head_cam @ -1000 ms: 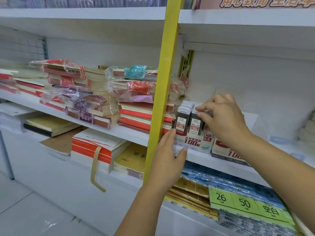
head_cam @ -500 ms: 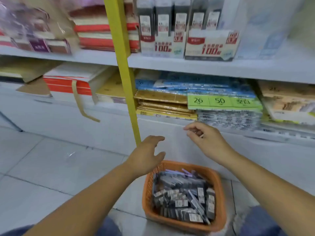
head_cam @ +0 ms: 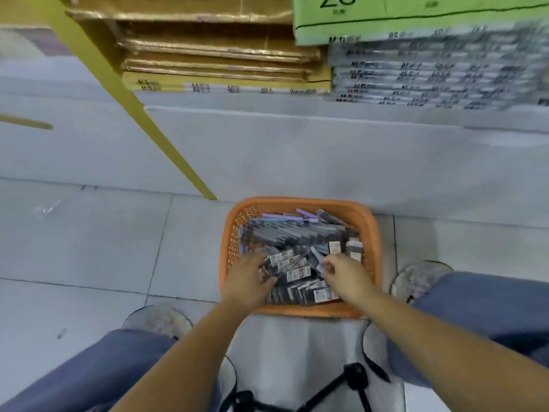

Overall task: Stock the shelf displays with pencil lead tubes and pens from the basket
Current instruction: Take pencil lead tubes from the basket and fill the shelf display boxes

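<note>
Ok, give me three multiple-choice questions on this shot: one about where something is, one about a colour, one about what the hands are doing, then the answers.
1. Where does the basket stand?
A) on a shelf
B) on the tiled floor
C) on a stool

2. What colour is the shelving post to the left of the basket?
A) red
B) blue
C) yellow

3. Where are the left hand and the right hand?
A) both up at a shelf
B) both down in the basket among the pencil lead tubes
C) one in the basket, one on a knee

Answers:
1 B, floor tiles show on both sides of the basket.
2 C, the slanting post is plainly yellow.
3 B, both hands lie on the tubes inside the orange rim.
</note>
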Tool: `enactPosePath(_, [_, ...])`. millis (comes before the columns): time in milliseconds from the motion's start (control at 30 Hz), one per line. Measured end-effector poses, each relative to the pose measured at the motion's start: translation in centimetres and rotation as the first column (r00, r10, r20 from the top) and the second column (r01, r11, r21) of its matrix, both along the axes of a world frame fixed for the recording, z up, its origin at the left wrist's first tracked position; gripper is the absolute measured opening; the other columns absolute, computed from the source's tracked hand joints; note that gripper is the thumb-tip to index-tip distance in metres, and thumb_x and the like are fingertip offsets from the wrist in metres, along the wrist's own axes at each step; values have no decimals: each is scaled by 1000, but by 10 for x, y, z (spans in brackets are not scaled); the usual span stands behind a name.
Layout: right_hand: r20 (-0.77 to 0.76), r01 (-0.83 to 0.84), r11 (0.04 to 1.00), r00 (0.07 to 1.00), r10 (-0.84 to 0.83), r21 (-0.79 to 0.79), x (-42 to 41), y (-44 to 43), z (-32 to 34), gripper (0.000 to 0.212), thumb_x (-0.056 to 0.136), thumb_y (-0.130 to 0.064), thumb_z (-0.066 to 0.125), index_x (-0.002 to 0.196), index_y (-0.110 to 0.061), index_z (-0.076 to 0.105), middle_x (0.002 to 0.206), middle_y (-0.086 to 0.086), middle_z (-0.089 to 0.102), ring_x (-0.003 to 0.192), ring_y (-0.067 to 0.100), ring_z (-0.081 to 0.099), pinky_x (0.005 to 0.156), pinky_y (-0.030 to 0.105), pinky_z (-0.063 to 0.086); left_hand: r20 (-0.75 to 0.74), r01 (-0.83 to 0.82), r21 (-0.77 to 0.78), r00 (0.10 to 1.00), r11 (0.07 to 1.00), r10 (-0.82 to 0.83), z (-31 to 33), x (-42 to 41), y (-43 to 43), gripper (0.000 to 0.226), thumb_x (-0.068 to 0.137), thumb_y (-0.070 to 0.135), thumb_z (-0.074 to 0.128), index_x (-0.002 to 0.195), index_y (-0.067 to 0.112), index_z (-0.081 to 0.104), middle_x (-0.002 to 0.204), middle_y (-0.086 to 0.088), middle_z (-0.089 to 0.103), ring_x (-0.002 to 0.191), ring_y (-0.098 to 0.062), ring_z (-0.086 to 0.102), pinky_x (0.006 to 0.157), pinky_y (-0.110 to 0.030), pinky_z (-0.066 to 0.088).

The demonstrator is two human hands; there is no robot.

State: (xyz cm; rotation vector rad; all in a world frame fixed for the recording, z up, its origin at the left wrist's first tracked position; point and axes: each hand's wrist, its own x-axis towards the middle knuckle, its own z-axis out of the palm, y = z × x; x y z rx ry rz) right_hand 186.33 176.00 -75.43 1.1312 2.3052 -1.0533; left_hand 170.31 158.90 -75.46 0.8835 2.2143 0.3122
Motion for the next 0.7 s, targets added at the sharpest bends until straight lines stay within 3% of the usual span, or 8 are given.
enactPosePath(100, [4,-42,997,999,42,59,4,-15,-14,46,93,-24,62,136,-14,53,130,7,58,116,23,54,97,30,42,-46,79,-47,996,996,-81,-16,0,13,70,90,48,67,150,26,41,156,-3,42,143,-27,33,117,-36,24])
enactPosePath(200, [-38,-7,997,999,10,78,8,-21,-22,54,91,-21,66,141,-14,48,141,4,49,131,21,42,109,30,32,-111,98,-97,988,990,-108,-27,1,26,76,86,58,66,150,29,39,151,-4,43,140,-29,34,114,-44,31])
enactPosePath(333, [-64,14,996,998,-8,94,7,-20,-29,56,88,-16,68,140,-14,47,132,3,48,127,19,41,108,27,31,-138,110,-129,982,985,-128,-32,-1,40,74,84,56,70,147,29,43,141,-5,46,133,-26,41,111,-43,36])
enactPosePath(600, [-104,-66,998,992,67,8,9,-7,-25,41,92,-25,64,133,-20,59,128,1,56,124,19,45,105,31,35,88,-7,11,996,1000,6,-22,-3,42,29,87,31,76,112,28,62,108,3,60,96,-16,57,83,-34,51])
enactPosePath(700, [-111,-108,989,989,97,-103,8,-4,-19,31,97,-27,55,128,-28,61,114,-5,61,101,14,52,82,28,41,139,-90,38,987,995,84,-18,-4,31,22,91,23,73,104,33,57,106,5,64,90,-14,61,77,-29,51])
